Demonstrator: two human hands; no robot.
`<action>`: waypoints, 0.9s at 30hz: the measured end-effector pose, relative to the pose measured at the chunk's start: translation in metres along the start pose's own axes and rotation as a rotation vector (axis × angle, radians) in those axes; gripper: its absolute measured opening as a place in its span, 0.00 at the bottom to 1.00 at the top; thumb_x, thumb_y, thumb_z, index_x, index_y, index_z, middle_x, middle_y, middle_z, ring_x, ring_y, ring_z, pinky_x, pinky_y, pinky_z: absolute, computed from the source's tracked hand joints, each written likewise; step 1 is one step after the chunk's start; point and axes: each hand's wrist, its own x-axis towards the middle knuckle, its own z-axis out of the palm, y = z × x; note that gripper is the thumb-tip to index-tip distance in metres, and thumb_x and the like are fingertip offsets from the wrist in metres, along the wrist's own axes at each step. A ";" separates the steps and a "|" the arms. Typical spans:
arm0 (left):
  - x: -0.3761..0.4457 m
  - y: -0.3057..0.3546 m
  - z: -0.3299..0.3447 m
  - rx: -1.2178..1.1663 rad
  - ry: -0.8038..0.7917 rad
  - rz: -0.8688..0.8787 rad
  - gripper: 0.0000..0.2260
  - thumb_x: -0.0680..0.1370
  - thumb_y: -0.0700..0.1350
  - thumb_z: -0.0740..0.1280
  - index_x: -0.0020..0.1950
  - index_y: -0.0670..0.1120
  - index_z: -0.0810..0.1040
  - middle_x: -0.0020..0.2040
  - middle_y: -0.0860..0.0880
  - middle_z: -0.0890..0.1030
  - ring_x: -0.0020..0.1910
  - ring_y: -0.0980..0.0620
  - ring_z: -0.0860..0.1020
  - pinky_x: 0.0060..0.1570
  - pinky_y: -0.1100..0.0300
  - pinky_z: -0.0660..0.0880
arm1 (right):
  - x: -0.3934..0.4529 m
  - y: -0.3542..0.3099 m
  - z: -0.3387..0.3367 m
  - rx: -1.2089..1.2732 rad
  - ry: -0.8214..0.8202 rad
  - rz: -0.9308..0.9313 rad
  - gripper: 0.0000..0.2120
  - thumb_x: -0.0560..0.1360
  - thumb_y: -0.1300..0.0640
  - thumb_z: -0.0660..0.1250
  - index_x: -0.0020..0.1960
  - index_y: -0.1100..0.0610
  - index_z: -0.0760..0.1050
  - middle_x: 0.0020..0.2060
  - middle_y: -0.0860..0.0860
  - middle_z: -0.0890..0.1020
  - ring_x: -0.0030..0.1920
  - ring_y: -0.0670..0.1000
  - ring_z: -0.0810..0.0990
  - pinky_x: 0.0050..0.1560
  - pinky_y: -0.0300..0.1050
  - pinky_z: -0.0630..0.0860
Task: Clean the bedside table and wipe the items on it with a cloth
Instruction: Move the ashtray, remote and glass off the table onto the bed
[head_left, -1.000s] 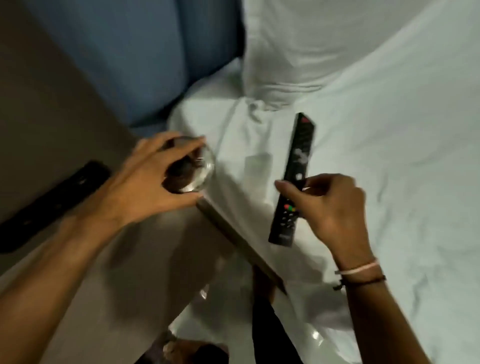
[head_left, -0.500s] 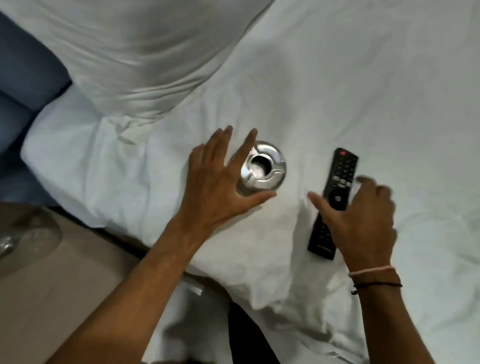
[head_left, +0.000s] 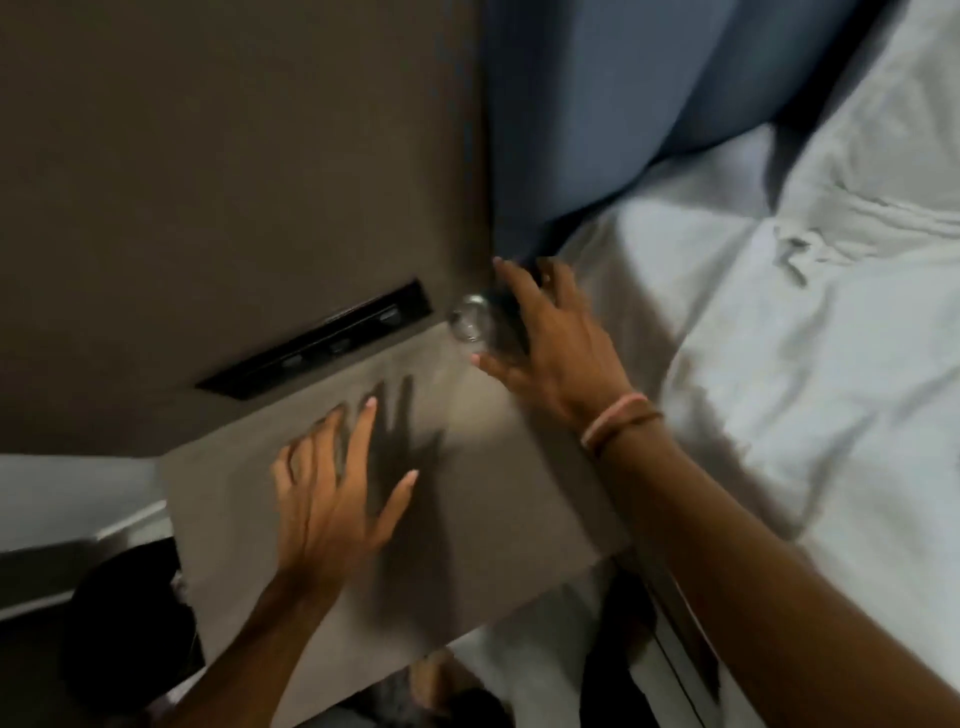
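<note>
Nearest on the bedside table, the left hand hovered with fingers spread, holding nothing. Half a second before, both hands had been over the bed setting down an ashtray and a remote; the tabletop was now nearly cleared for wiping. At its far corner by the bed, the right hand cupped a clear, blurred glass, fingers curled around it.

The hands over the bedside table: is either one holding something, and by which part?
The right hand is around a clear glass at the table's back corner, fingers around its side. The left hand holds nothing.
</note>
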 end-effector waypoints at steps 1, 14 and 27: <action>-0.011 -0.019 0.006 0.027 -0.023 -0.025 0.37 0.77 0.69 0.55 0.80 0.50 0.58 0.70 0.40 0.71 0.64 0.41 0.73 0.61 0.42 0.68 | 0.017 -0.007 0.017 -0.055 -0.074 0.009 0.46 0.71 0.40 0.73 0.81 0.44 0.52 0.77 0.59 0.57 0.73 0.65 0.67 0.69 0.59 0.73; 0.002 -0.025 -0.007 0.008 -0.055 -0.058 0.31 0.80 0.65 0.49 0.76 0.47 0.63 0.68 0.39 0.71 0.62 0.39 0.73 0.63 0.39 0.66 | 0.017 0.006 0.046 0.282 0.190 0.022 0.28 0.76 0.47 0.70 0.69 0.58 0.63 0.57 0.56 0.79 0.53 0.56 0.81 0.51 0.41 0.74; 0.102 0.280 -0.085 -0.087 0.185 0.276 0.32 0.80 0.66 0.53 0.80 0.52 0.57 0.77 0.41 0.66 0.73 0.42 0.68 0.71 0.34 0.59 | -0.088 0.253 -0.203 0.552 0.674 0.567 0.23 0.73 0.39 0.70 0.47 0.60 0.80 0.33 0.50 0.80 0.30 0.53 0.84 0.40 0.53 0.85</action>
